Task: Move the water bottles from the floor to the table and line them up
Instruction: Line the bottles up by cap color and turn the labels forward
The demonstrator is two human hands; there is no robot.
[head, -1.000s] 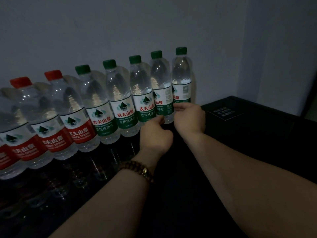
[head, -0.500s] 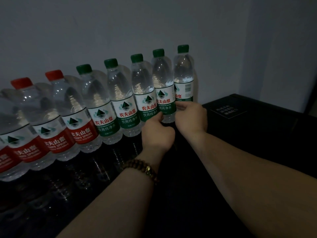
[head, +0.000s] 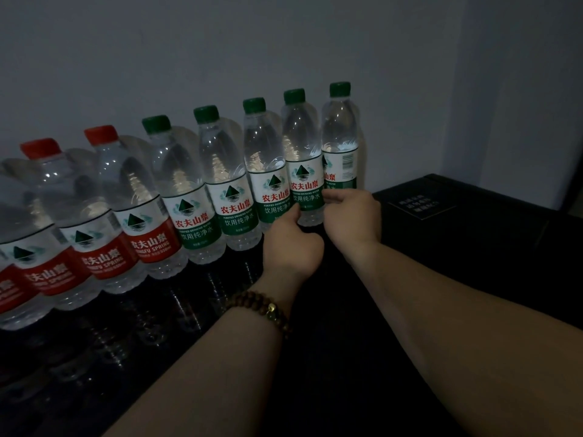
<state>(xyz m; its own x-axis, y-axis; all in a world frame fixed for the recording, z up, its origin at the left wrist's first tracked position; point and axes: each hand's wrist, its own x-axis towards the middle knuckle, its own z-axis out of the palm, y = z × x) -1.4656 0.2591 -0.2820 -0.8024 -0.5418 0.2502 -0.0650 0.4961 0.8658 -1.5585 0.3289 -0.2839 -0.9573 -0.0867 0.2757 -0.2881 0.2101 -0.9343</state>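
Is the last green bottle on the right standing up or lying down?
Standing up. The last green-capped bottle has its cap on top and its body straight; the right hand hides its base.

Green-label bottles (head: 236,212): 农夫山泉, 饮用纯净水. Red-label bottles (head: 148,247): 农夫山泉, SPRING. Black-box sign (head: 421,205): illegible.

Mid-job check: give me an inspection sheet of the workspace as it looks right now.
Surface: dark glossy table, dimly lit.
Job's things: five green bottles and several red bottles, upright in a row along the wall.
Clutter: black box at the row's right end.
Grippers: right hand grips the end bottle low; left hand curled at the next bottles, grip unclear; bracelet on its wrist.
Cables: nothing seen.
Surroundings: plain wall, corner at right.
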